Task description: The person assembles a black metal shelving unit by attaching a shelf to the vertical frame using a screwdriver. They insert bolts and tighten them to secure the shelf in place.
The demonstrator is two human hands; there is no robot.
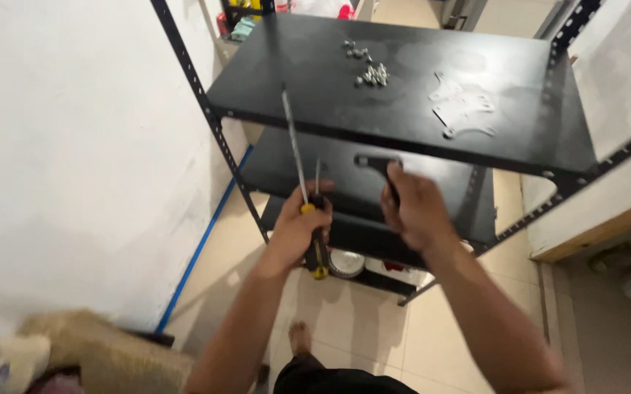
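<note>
My left hand grips two screwdrivers with yellow-and-black handles; one long shaft points up past the top shelf edge, a shorter one stands beside it. My right hand holds a black wrench, its head sticking up just below the top shelf. Both hands hover in front of a black metal shelving rack. On the top shelf lie a pile of small silver bolts and nuts and a few flat silver corner plates.
A white wall is on the left with a blue strip along the floor. Lower black shelves sit under the top one. White round objects lie on the bottom shelf. My bare foot stands on beige tiles.
</note>
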